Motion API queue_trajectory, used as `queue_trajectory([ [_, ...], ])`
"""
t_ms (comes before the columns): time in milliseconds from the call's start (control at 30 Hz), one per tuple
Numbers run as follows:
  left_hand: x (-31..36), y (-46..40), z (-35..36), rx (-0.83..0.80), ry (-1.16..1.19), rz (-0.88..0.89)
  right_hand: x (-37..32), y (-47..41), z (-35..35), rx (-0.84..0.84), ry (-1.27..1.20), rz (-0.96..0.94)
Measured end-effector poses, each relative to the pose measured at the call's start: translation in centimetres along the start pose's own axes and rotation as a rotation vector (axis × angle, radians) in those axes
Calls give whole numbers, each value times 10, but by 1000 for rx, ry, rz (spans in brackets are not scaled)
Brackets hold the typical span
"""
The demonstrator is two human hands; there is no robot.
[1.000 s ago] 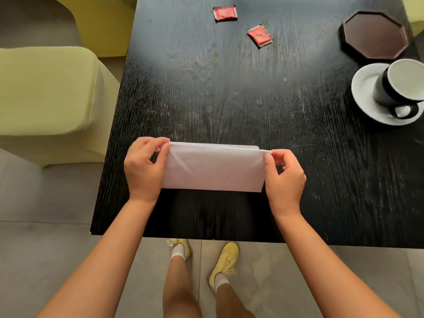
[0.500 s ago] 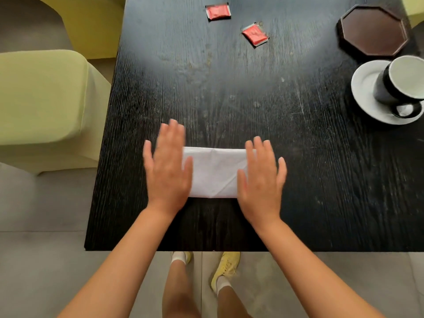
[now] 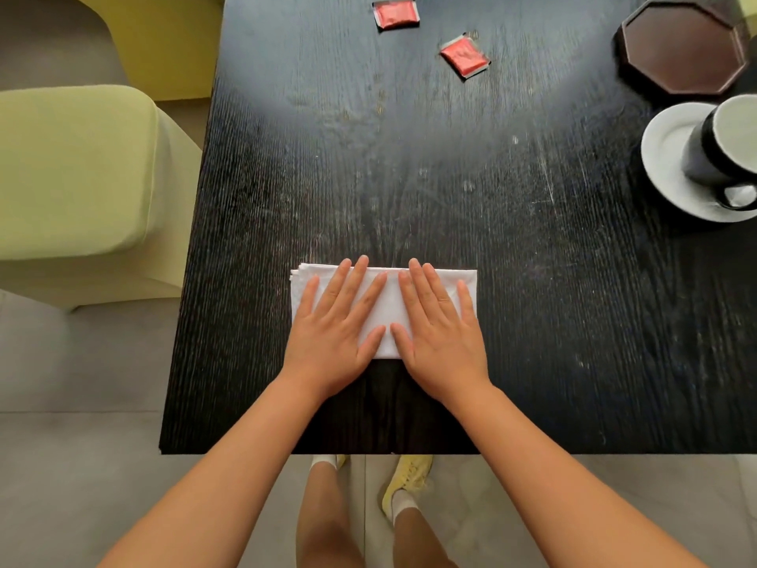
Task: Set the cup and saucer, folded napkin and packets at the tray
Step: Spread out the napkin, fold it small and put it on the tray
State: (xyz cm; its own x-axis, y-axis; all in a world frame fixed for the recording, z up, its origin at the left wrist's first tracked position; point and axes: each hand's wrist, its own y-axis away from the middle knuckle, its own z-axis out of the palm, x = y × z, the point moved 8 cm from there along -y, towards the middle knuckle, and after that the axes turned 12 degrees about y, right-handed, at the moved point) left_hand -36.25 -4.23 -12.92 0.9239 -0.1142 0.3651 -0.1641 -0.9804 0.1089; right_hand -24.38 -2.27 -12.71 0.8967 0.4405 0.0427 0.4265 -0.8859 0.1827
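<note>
A white folded napkin [image 3: 387, 305] lies flat near the front edge of the black table [image 3: 450, 178]. My left hand [image 3: 336, 321] and my right hand [image 3: 440, 325] rest palm-down on it, side by side, fingers spread and nearly touching in the middle. Two red packets [image 3: 395, 13] [image 3: 465, 57] lie at the far side. A dark octagonal tray [image 3: 682, 47] sits at the far right. Just in front of it stands a black cup [image 3: 725, 145] on a white saucer [image 3: 667, 157].
A pale green upholstered chair [image 3: 73, 174] stands close against the table's left side, with another yellow-green seat [image 3: 164, 38] behind it. The table's front edge runs just above my legs and yellow shoes [image 3: 405, 481] on the grey tiled floor.
A second ago both hands pinched the napkin's ends while folding it. They then laid flat near its ends and have now slid together toward its middle.
</note>
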Motion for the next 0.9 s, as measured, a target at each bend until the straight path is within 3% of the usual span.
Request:
queue_trajectory([
  [233,-25,14,-12,53,21,-103,52,8,4,-23,43,86],
  [433,-31,16,-14,93,119,-214,56,9,7,-51,64,118],
  [667,-31,17,-11,45,31,-259,57,13,2,-83,2,243],
  [767,-11,19,-18,96,34,-249,63,19,-15,7,-58,367],
  [900,47,22,0,62,117,-94,75,31,-33,156,-237,512],
])
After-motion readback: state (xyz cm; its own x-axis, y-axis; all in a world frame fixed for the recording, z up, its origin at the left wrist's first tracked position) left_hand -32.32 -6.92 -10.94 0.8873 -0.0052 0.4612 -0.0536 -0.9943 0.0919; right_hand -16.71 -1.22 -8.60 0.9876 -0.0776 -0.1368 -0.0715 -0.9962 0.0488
